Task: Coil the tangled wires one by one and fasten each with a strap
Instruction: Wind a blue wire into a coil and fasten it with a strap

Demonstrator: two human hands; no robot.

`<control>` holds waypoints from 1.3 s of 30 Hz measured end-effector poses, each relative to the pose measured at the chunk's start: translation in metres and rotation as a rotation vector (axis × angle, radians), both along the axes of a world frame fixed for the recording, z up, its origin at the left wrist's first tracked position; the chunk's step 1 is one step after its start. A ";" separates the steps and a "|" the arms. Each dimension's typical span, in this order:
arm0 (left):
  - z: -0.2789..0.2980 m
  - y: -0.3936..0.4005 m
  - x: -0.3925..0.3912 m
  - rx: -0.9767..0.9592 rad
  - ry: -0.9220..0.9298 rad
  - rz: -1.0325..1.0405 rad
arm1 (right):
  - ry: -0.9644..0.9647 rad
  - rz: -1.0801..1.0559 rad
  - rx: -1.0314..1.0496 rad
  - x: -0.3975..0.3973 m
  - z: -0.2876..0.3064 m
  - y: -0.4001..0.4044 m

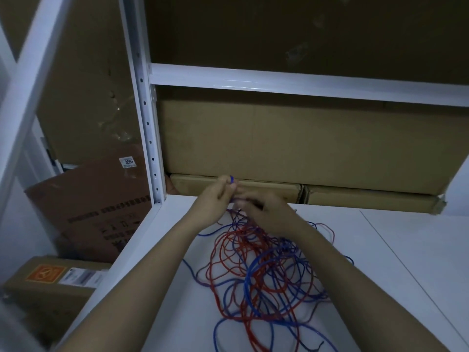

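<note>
sprawling across the white shelf (pixel 396 250), the wires (pixel 264 270) lie as one loose tangle of thin red and blue loops, round in section and smooth-coated, running from near the shelf's back edge down toward its front edge. both hands meet just above the far end of the tangle, close to the back left corner. the left hand (pixel 215 196) has its fingers curled, with a blue wire end (pixel 231 179) wrapped round or pinched at a raised fingertip. the right hand (pixel 264 212) sits just beside it, a little nearer, fingers curled on strands that rise from the pile; motion blur hides exactly which strand it grips. both forearms reach in from the front edge, the right one crossing over the heap.

behind the hands, flat brown cardboard boxes (pixel 291 143) are stacked against the back edge, matte and creased, under a white metal beam (pixel 304 83). a white upright (pixel 148 128) with a row of small punched holes stands at the back left corner. left of the shelf a darker cardboard sheet (pixel 86 207) leans, carrying a small white sticker (pixel 127 162) that reads 3055 and rows of dark print too blurred to read. lower left, a box (pixel 50 283) bears an orange square label (pixel 45 273) with a symbol i cannot make out, beside a white barcode-type label whose text is illegible.
</note>
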State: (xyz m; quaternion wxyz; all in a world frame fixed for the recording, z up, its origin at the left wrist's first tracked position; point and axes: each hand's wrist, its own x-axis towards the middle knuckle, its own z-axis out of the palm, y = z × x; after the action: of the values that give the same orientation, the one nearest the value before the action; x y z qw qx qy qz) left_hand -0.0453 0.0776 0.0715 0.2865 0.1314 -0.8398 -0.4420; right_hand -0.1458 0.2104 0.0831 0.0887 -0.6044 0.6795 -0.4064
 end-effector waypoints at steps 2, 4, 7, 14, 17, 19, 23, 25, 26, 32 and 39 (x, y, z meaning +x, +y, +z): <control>0.004 0.007 0.005 -0.019 -0.056 -0.053 | -0.034 -0.064 -0.062 -0.010 0.015 -0.001; 0.007 0.010 0.008 0.016 -0.059 -0.111 | -0.053 -0.089 -0.098 -0.017 0.023 -0.003; 0.012 0.008 0.020 0.165 -0.040 -0.247 | -0.083 -0.101 -0.183 -0.022 0.024 -0.011; 0.029 -0.007 0.023 0.588 0.331 -0.314 | -0.057 -0.165 0.182 -0.045 -0.019 -0.022; 0.053 -0.005 0.008 0.629 0.472 -0.253 | -0.073 -0.156 0.220 -0.049 -0.005 -0.031; 0.070 -0.008 -0.003 0.594 0.527 -0.187 | -0.308 -0.186 0.012 -0.050 0.029 -0.037; 0.091 -0.016 -0.024 0.455 0.508 -0.041 | -1.030 -0.029 -0.682 -0.051 0.117 -0.043; 0.100 -0.014 -0.031 0.429 0.506 -0.026 | -0.989 0.010 -0.685 -0.051 0.135 -0.047; 0.104 -0.013 -0.033 0.434 0.516 -0.022 | -0.885 -0.033 -0.590 -0.052 0.136 -0.048; 0.114 -0.011 -0.029 0.467 0.561 -0.043 | -0.275 -0.196 -0.085 -0.056 0.158 -0.043; 0.104 -0.007 -0.014 0.676 0.598 -0.300 | -0.009 -0.489 -0.178 -0.069 0.117 -0.055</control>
State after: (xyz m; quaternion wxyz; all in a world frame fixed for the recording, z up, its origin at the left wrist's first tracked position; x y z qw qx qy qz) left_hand -0.0595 0.0706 0.1757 0.3897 -0.0384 -0.5393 -0.7455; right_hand -0.2144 0.1554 0.1999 -0.0627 -0.4258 0.7666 -0.4765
